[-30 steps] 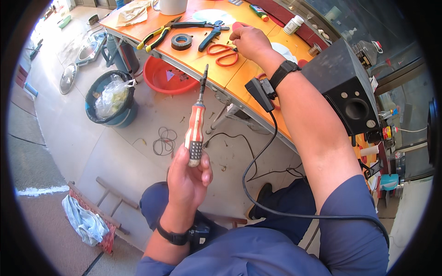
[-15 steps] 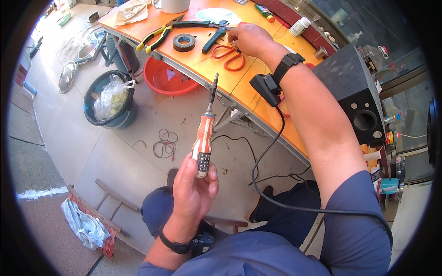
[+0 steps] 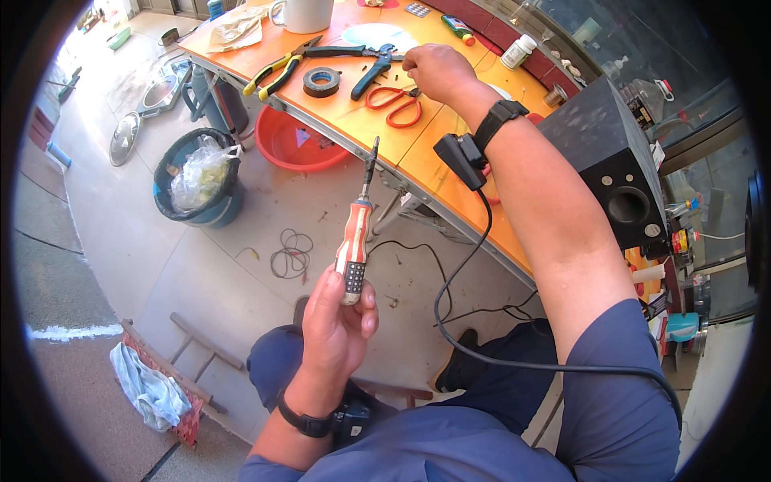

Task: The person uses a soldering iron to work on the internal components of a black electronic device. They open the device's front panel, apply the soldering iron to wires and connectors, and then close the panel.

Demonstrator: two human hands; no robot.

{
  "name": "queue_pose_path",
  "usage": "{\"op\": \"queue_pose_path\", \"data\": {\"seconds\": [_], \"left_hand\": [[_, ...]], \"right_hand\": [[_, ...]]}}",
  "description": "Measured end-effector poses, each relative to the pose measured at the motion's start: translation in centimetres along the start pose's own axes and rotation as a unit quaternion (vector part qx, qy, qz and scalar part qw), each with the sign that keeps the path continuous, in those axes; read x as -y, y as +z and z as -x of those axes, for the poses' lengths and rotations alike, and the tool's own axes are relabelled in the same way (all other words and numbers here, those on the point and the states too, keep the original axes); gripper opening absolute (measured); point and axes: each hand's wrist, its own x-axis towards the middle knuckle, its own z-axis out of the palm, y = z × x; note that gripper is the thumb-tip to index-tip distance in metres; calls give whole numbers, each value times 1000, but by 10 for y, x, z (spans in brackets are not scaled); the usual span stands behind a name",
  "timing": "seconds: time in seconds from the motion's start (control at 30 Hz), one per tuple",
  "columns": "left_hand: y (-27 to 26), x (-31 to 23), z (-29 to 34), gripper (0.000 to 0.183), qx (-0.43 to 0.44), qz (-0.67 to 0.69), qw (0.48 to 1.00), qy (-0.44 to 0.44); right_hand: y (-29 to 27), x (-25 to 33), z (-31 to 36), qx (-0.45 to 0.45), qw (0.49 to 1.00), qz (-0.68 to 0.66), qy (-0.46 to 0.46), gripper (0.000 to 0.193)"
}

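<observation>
In my left hand [image 3: 336,321] a screwdriver [image 3: 354,241] stands upright, its handle red and white striped with a dark, white-dotted patch. My fingers wrap the handle's lower end, and the dark tip points up. My right hand [image 3: 440,74] reaches over the orange table [image 3: 450,128], fingers curled downward; what lies in them, if anything, is hidden. Just beside it are red-handled scissors [image 3: 395,106] and blue-handled pliers [image 3: 376,71]. Several small dark bits lie near the fingers. Farther left are a roll of black tape [image 3: 322,81] and yellow-and-black pliers [image 3: 281,68].
A black speaker [image 3: 618,177] stands right of my forearm. From the device on my right wrist a black cable [image 3: 450,337] hangs down. Below the table sit a red basin [image 3: 293,153] and a lined bin [image 3: 197,185]. A white bottle [image 3: 518,51] and a mug [image 3: 307,14] are on the table.
The view has shifted slightly. My right hand stays over almost the same spot by the scissors, and the screwdriver remains upright in my left hand.
</observation>
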Motion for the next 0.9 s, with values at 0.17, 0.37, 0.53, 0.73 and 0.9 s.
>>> {"op": "queue_pose_path", "data": {"seconds": [0.17,0.37,0.53,0.73,0.9], "left_hand": [[0,-1,0,44,6,7,1000,3],[0,-1,0,43,3,15,1000,-6],[1,2,0,36,-34,21,999,-7],[6,3,0,41,-29,-4,1000,2],[6,4,-1,43,-2,-11,1000,14]], "right_hand": [[2,12,-8,31,999,33,-13,18],[10,14,-19,53,996,56,-38,17],[20,15,-38,96,990,91,-42,21],[-7,33,-10,-16,998,25,50,29],[-42,58,57,-108,970,-207,68,25]]}}
